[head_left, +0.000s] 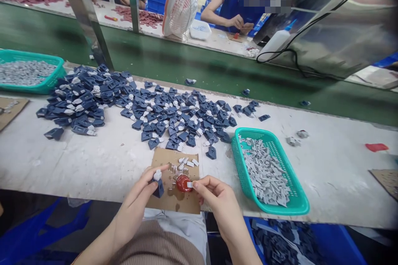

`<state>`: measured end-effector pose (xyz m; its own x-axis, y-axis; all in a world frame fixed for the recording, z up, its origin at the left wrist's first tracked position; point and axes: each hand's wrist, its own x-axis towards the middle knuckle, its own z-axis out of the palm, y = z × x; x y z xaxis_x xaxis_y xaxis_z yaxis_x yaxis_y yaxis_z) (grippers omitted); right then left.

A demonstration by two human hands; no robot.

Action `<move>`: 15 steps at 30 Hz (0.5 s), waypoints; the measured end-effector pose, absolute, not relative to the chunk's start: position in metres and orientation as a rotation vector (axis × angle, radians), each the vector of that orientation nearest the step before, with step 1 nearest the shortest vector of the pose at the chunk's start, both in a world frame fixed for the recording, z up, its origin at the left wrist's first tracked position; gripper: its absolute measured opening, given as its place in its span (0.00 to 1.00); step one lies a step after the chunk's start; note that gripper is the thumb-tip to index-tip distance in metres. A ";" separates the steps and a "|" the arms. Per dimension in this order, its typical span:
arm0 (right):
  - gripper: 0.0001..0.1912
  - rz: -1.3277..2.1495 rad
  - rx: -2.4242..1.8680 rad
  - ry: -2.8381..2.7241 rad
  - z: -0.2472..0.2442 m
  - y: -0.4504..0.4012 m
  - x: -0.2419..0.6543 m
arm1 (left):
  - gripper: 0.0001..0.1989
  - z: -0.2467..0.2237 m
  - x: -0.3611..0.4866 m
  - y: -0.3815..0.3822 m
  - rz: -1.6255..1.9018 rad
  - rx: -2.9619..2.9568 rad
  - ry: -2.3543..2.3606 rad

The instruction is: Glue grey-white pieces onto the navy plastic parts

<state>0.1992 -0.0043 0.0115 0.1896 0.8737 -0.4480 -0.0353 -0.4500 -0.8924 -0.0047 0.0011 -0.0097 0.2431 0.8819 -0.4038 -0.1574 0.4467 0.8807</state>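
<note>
My left hand [141, 188] grips a dark blue plastic part [158, 189] with a light grey piece on its top, held upright over the left side of a cardboard sheet [189, 205]. Between the thumb and fingers of my right hand [214, 192] is a small light grey plastic piece [189, 184]. Its tip is over or touching a small red dish [183, 183] that looks wet and shiny. Several more small grey pieces [190, 163] lie on the cardboard behind the dish, among wet spots.
A heap of dark blue parts [174, 118] spreads across the table behind the cardboard. To the right stands a green basket [238, 174] of grey pieces; another green basket [46, 87] is at far left. A green belt [214, 72] runs behind. Co-workers [239, 8] sit opposite.
</note>
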 end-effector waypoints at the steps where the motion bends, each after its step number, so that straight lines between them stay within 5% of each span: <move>1: 0.17 1.375 -1.647 -0.814 0.010 -0.004 0.198 | 0.22 -0.010 -0.006 0.002 0.826 0.805 1.078; 15: 0.15 1.518 -1.496 -0.707 0.031 -0.005 0.193 | 0.04 -0.011 0.006 -0.003 1.147 0.937 1.018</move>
<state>0.1928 -0.0052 0.0308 0.0969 0.8686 -0.4860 -0.1872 -0.4637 -0.8660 0.0055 -0.0029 -0.0106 0.1088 0.9835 -0.1444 -0.2600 0.1684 0.9508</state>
